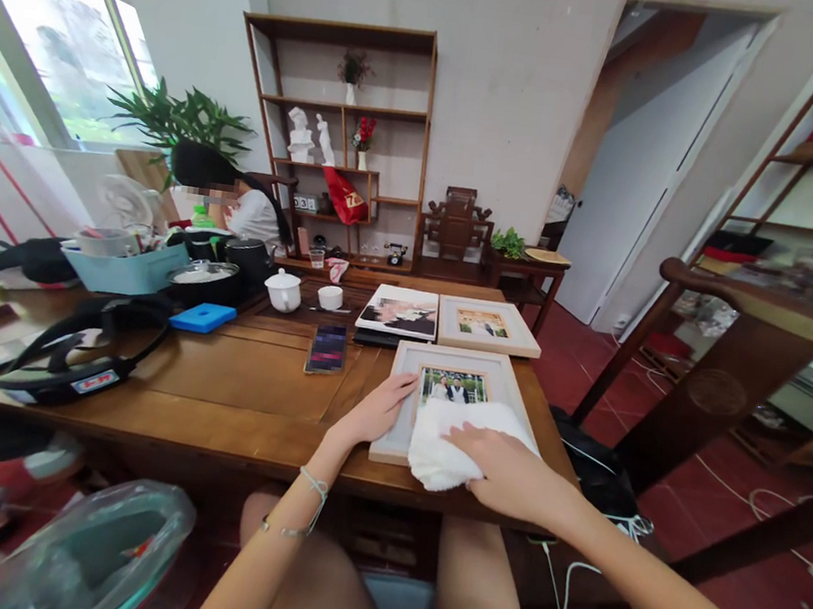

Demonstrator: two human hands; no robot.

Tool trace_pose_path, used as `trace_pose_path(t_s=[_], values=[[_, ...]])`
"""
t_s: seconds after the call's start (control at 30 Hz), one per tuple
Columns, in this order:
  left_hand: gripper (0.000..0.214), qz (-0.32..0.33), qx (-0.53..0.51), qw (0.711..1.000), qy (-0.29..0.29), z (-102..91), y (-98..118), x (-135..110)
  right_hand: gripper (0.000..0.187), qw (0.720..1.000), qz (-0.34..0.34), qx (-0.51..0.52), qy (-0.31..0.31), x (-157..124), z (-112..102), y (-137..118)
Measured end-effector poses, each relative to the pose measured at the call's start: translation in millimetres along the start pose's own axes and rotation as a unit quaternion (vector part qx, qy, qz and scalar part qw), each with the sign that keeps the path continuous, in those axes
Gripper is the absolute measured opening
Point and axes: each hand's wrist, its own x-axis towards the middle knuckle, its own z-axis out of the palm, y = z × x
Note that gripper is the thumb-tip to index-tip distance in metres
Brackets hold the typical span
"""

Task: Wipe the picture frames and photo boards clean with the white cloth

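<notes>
Photo frame [452, 384] near surface [241, 407] edges at 3 and 6 o'clock; bare wood [321, 403] at 9. Left hand [383, 408] on 9 o'clock rim, grip unclear; right hand [513, 469] grips white cloth [440, 440] over 5 o'clock corner. Second frame [490, 325] at 12, phone [327, 348] at 10.

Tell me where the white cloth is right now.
In the head view, the white cloth lies just right of centre, under the right hand, partly covering the nearest picture frame at the wooden table's near edge.
</notes>
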Motion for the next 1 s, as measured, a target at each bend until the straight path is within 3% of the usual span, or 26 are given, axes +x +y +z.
trace_pose_path(t_s=[0.2, 0.33, 0.47, 0.67, 0.87, 1.0], values=[[0.048, 0.005, 0.007, 1.0, 0.0, -3.1, 3.0, 0.1, 0.07, 0.995, 0.038, -0.052, 0.08, 38.5, 19.2, 64.4], [0.047, 0.011, 0.014, 1.0, -0.004, -4.2, 4.2, 0.2, 0.066, 0.984, 0.096, -0.076, 0.13, 71.9, 12.3, 104.8], [0.048, 0.012, 0.02, 1.0, -0.006, -3.9, 3.5, -0.3, 0.063, 0.974, 0.141, -0.079, 0.161, 94.0, 1.7, 120.7], [0.048, 0.014, 0.014, 1.0, -0.004, -4.1, 3.8, -0.1, 0.056, 0.983, 0.125, -0.062, 0.121, 90.2, 2.9, 98.8], [0.048, 0.005, 0.011, 1.0, -0.004, -2.8, 4.9, 0.6, 0.046, 0.997, 0.037, 0.005, 0.063, 32.1, 4.8, 32.5], [0.049, 0.005, 0.011, 1.0, -0.008, -3.2, 5.7, -0.1, 0.06, 0.993, -0.031, 0.083, 0.072, 2.5, 15.6, 11.8]])
